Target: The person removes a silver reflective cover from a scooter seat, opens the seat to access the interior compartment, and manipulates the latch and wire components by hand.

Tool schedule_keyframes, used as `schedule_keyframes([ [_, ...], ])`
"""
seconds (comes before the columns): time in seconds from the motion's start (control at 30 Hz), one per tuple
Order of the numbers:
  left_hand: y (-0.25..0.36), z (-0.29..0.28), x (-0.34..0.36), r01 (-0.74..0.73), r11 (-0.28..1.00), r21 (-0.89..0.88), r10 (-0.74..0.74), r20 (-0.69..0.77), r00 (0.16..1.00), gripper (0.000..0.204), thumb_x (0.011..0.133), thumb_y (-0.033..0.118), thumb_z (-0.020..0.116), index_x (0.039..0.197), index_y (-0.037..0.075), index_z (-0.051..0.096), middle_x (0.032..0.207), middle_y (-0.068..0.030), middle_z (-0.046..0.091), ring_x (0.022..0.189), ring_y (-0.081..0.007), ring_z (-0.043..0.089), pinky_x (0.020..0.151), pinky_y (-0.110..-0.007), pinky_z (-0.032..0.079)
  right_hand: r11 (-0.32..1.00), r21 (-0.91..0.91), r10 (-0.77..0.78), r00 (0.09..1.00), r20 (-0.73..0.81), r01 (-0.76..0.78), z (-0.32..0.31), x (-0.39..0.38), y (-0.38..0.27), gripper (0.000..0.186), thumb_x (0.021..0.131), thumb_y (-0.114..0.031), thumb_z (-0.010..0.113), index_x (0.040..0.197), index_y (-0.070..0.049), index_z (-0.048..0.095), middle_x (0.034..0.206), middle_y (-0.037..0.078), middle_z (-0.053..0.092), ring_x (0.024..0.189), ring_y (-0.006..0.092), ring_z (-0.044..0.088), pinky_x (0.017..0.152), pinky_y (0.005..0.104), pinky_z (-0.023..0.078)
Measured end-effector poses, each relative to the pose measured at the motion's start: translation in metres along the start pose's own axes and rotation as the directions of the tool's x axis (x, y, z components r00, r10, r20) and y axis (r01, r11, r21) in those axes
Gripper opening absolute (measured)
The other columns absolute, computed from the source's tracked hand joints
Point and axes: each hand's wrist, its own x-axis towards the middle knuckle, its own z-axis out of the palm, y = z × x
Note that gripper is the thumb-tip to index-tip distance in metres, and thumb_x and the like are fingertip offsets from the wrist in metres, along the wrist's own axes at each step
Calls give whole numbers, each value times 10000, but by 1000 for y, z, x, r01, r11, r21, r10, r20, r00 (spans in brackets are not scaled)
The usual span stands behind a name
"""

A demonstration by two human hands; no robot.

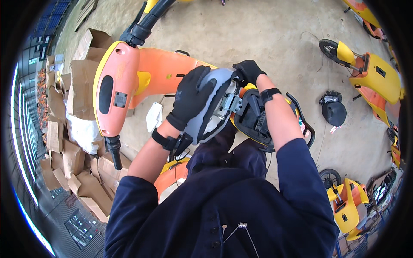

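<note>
A grey scooter seat (205,109) is tipped up on the orange and yellow scooter in front of me, its underside with a metal hinge bracket (232,103) facing right. My left hand (189,96), in a black glove, lies on the seat's padded top with its fingers stretched out. At the far edge of the seat, the fingers of my gloved right hand (249,72) are curled and closed on the rim; their tips are partly hidden. Right of the seat, the black storage compartment (254,118) is uncovered, with dark items and a cable inside.
The scooter's handlebar (142,30) and pink front panel (115,90) stand at the left. Cardboard boxes (81,90) pile up beyond them. A black bag (334,111) lies on the concrete floor (266,34) at the right, near other yellow scooters (376,77). A black rear rack (307,124) curves beside my right forearm.
</note>
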Motion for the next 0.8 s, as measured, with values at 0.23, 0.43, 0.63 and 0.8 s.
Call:
schedule_keyframes([
  [0.23, -12, 3, 1, 123, 984, -132, -119, 38, 992, 345, 809, 197, 570, 1093, 2, 544, 1052, -157, 577, 987, -286, 546, 860, -349, 415, 818, 470, 359, 933, 32, -331, 34, -18, -9, 294, 793, -325, 485, 872, -78, 624, 826, 176, 617, 764, 319, 592, 687, 362, 471],
  [0.43, -16, -2, -1, 104, 993, -51, -102, 36, 994, 321, 840, 186, 538, 1102, 0, 536, 1075, -152, 568, 1009, -270, 533, 883, -336, 400, 472, 506, 756, 627, 190, -722, -22, -19, -25, 529, 723, -323, 609, 1107, 20, 487, 992, 266, 581, 869, 343, 595, 793, 357, 465],
  [0.63, -3, -1, 1, 69, 997, 23, -71, 78, 994, 323, 864, 196, 516, 1121, 2, 534, 1088, -145, 569, 1022, -243, 537, 890, -316, 400, 347, 600, 334, 693, 639, -721, -63, -2, -46, 565, 787, -595, 462, 727, -49, 594, 627, 51, 566, 535, 152, 521, 515, 294, 434],
  [0.8, -13, -4, 4, 63, 997, 36, -66, 95, 993, 343, 870, 252, 496, 1119, 20, 539, 1061, -169, 578, 1003, -286, 540, 872, -347, 410, 364, 870, 476, 869, 132, -332, -13, 3, -37, 280, 783, -214, 562, 962, -1, 602, 751, 116, 614, 570, 209, 596, 466, 348, 470],
])
